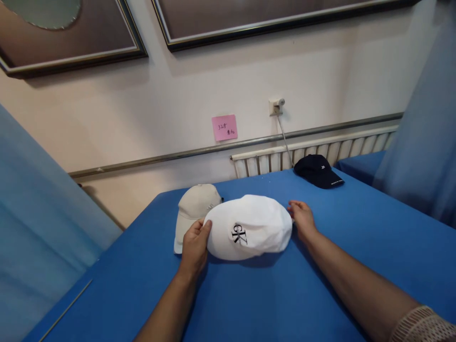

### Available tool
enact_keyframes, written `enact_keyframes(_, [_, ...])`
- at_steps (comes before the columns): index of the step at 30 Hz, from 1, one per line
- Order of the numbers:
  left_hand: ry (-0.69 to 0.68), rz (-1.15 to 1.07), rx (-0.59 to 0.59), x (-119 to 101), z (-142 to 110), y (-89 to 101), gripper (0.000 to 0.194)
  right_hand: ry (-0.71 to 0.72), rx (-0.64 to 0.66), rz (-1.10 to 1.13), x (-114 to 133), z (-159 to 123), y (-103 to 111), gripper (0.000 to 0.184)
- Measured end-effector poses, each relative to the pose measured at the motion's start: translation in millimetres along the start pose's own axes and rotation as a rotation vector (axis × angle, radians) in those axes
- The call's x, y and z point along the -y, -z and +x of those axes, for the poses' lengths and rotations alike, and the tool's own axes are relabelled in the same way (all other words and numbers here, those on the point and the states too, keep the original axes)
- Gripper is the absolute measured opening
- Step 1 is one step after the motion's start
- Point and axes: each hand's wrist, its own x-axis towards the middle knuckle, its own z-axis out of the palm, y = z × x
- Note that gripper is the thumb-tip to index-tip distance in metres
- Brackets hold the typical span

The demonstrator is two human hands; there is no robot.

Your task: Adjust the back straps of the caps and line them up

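A white cap (256, 223) with a black CK logo lies on the blue table (249, 299) in the middle of the view. My left hand (194, 247) grips its left edge, with the thumb on top and the fingers curled under. My right hand (302, 219) rests against the cap's right edge, its fingers bent around the rim. A beige cap (194, 206) sits just behind and left of the white one, partly hidden by my left hand.
A dark navy cap (318, 172) lies at the table's far right corner. A white radiator (313, 153) runs along the wall behind the table. A pink note (224, 127) and a wall socket (276, 107) are above it. Blue curtains (423, 118) hang on both sides.
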Motion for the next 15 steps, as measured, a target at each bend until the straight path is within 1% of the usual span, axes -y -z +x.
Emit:
enact_keyframes(1, [0.037, -0.022, 0.019, -1, 0, -0.4, 0.043, -0.019, -0.037, 0.022, 7, 2, 6, 0.035])
enact_keyframes(2, [0.076, -0.034, 0.04, -1, -1, -0.9, 0.043, -0.035, -0.042, 0.047, 15, 3, 10, 0.035])
enact_keyframes(3, [0.116, -0.039, 0.063, -1, -2, -1.5, 0.042, -0.057, -0.004, 0.086, 24, 1, 14, 0.034])
enact_keyframes(4, [0.151, -0.041, 0.085, -1, -2, -2.2, 0.041, -0.106, 0.116, 0.169, 32, -3, 15, 0.035])
enact_keyframes(5, [0.181, -0.041, 0.11, -1, -3, -3.0, 0.039, -0.163, 0.264, 0.228, 40, -9, 15, 0.036])
enact_keyframes(7, [0.231, -0.037, 0.157, 3, -4, -4.9, 0.035, -0.295, 0.592, 0.291, 51, -25, 12, 0.041])
enact_keyframes(9, [0.278, -0.025, 0.192, 8, -4, -7.0, 0.033, -0.38, 0.797, 0.31, 56, -41, 6, 0.039])
enact_keyframes(10, [0.304, -0.022, 0.205, 11, -5, -7.9, 0.032, -0.409, 0.86, 0.296, 56, -48, 3, 0.038])
enact_keyframes(11, [0.33, -0.027, 0.214, 14, -5, -8.6, 0.031, -0.432, 0.89, 0.28, 55, -52, 0, 0.036])
enact_keyframes(12, [0.352, -0.044, 0.216, 16, -4, -9.3, 0.03, -0.439, 0.888, 0.275, 53, -55, -3, 0.035])
enact_keyframes(13, [0.371, -0.078, 0.215, 18, -4, -9.7, 0.028, -0.436, 0.854, 0.285, 51, -55, -5, 0.034])
enact_keyframes(15, [0.408, -0.189, 0.215, 22, -3, -10.7, 0.023, -0.404, 0.715, 0.363, 46, -51, -7, 0.032])
